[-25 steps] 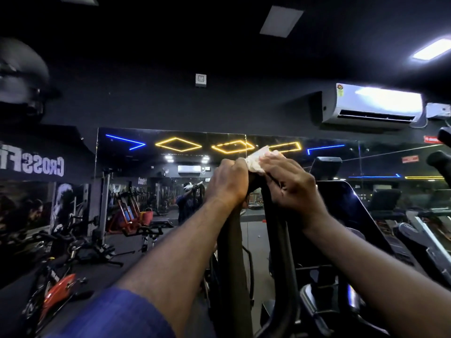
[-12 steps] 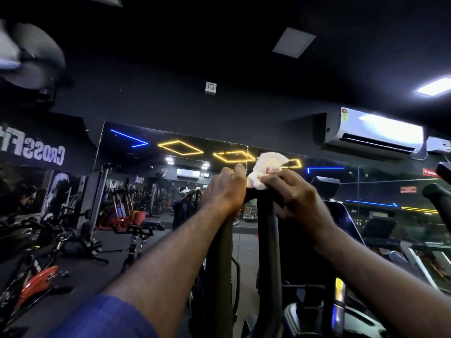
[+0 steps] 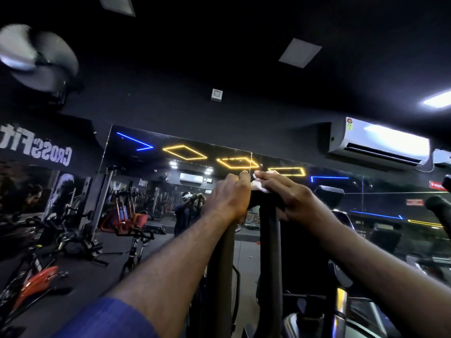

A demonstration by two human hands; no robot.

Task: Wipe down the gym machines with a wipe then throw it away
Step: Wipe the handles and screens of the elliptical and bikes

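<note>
Two dark upright handle bars of a gym machine [image 3: 269, 242] rise in front of me and join in a loop at the top. My left hand [image 3: 225, 198] grips the top of the left bar. My right hand [image 3: 292, 198] presses a crumpled white wipe [image 3: 260, 185] onto the top of the loop, its fingers curled over the wipe. Most of the wipe is hidden under those fingers.
A wall mirror [image 3: 151, 181] ahead reflects the gym and me. Exercise bikes [image 3: 39, 267] stand at the left. Another machine's console [image 3: 329, 196] and a handle [image 3: 439, 206] are at the right. An air conditioner [image 3: 380, 142] hangs up right, a fan [image 3: 36, 59] up left.
The wipe stood out above the bar half a second ago; now my right hand covers it flatter on the loop's top. My view has tilted upward a little. The left hand keeps its grip.
</note>
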